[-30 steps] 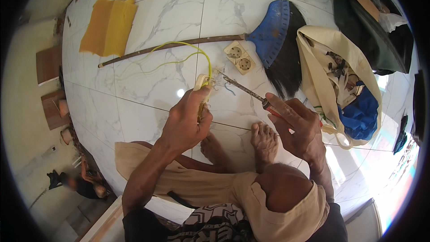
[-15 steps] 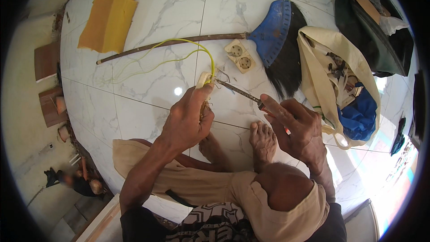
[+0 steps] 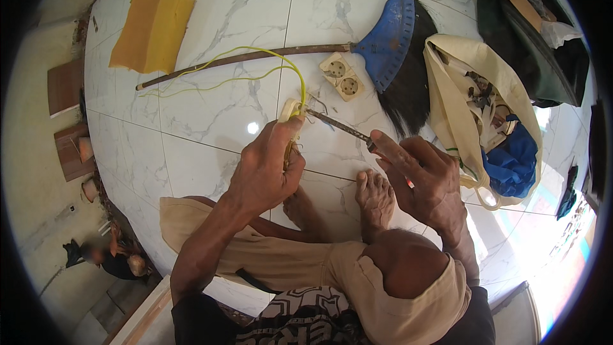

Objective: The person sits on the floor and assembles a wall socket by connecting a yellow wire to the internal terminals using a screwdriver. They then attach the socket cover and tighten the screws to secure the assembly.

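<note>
My left hand point(image 3: 268, 163) is closed around a cream electrical fitting point(image 3: 289, 110), seen edge-on, so its front does not show. Two yellow-green wires point(image 3: 299, 75) rise from it, bend over and trail off to the left. My right hand point(image 3: 424, 182) grips a screwdriver point(image 3: 341, 130) with a long, dark-patterned shaft; the fingers cover most of its handle. The screwdriver's tip meets the fitting's right side by the wires. Beyond my hands a cream double socket point(image 3: 342, 76) lies face up on the tiles.
A broom point(image 3: 389, 45) with a blue head lies across the floor ahead. To the right stand a cream cloth bag point(image 3: 450, 83) holding parts and a dark bag point(image 3: 511, 38). A yellow sheet point(image 3: 153, 32) lies far left. Another person point(image 3: 115, 259) is at the lower left.
The wires' free ends have swung a little upward and stand out more sharply. Both hands keep nearly the same place, the screwdriver tip still at the fitting.
</note>
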Motion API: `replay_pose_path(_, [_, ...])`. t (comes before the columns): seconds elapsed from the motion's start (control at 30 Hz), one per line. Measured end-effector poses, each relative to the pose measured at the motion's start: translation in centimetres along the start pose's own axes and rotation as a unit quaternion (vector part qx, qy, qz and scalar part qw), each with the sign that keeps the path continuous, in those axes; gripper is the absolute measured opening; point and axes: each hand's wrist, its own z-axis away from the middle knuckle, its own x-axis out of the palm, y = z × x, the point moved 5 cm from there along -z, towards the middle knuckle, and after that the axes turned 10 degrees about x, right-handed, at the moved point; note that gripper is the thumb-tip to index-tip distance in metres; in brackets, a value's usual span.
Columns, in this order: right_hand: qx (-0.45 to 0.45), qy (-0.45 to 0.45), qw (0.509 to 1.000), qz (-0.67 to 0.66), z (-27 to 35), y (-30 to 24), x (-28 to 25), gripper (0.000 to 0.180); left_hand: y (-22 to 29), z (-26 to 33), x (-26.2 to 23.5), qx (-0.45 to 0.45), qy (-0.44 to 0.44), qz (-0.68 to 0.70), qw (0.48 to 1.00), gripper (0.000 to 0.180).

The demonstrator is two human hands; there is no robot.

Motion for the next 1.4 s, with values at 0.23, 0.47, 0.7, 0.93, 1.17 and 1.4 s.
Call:
replay_pose_path(0.23, [-0.092,0.072,0.986,0.121,-0.2,-0.8,-0.4,0.060,-0.1,0.1,0.0,-0.004,-0.002,0.007,1.000,0.043])
replay_pose_path(0.47, [0.283,-0.267,0.863,-0.321,-1.8,1.6,0.5,0.044,-0.3,0.2,0.3,0.037,0.003,-0.037,0.999,0.049])
replay_pose_path(0.7, [0.006,-0.033,0.996,-0.077,-0.7,1.2,-0.3,0.042,0.0,0.2,0.0,0.030,-0.019,-0.056,0.998,0.051])
replay_pose_path(0.93, [0.353,-0.255,0.792,-0.427,-0.2,2.7,1.7,0.037,0.1,0.3,0.1,0.044,-0.023,-0.070,0.996,0.052])
replay_pose_path(1.17, [0.013,0.015,0.997,-0.073,0.9,1.4,0.4,0.039,-0.1,0.3,-0.2,0.019,-0.026,-0.054,0.998,0.051])
replay_pose_path(1.4, [0.326,-0.231,0.784,-0.474,0.6,3.0,2.5,0.040,-0.3,0.4,0.0,0.040,-0.022,-0.081,0.996,0.051])
